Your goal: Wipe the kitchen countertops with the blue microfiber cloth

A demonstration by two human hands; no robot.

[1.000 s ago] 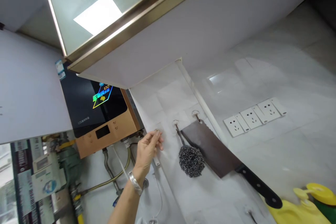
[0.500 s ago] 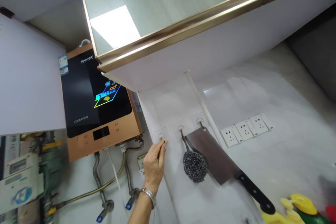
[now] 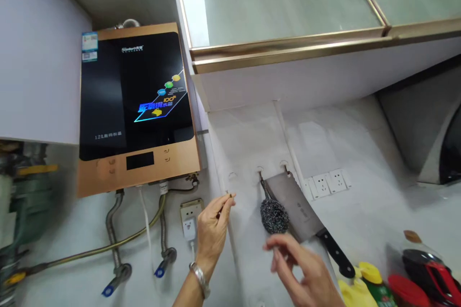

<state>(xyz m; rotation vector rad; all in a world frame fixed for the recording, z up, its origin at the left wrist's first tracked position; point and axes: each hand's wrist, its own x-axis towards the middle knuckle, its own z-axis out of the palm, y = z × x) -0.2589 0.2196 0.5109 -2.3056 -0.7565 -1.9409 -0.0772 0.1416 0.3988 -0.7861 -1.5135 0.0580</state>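
Observation:
My left hand point(image 3: 212, 230), wearing a silver bracelet, is closed in a pinch on a small brownish metal hook point(image 3: 231, 195), mostly hidden by the fingers. Just above the fingertips is a round clear adhesive patch point(image 3: 233, 176) on the white wall. My right hand point(image 3: 302, 268), slightly blurred, is raised at the lower middle with fingers loosely bent and a gap between thumb and forefinger; I see nothing held in it. Behind its fingertips a steel wool scrubber point(image 3: 274, 216) hangs from a wall hook point(image 3: 260, 172). A cleaver point(image 3: 297, 206) with a black handle hangs beside it.
A black and gold water heater point(image 3: 137, 105) with hoses hangs left, above a socket with a plugged-in white adapter point(image 3: 189, 229). A wall cabinet point(image 3: 281, 53) juts out overhead. Sockets point(image 3: 326, 183) line the right wall; yellow-capped bottles point(image 3: 370, 273) stand lower right.
The left hand has come slightly down from the clear patch, which now shows apart from the fingers. My right hand has entered from below. The view has shifted, showing more of the heater.

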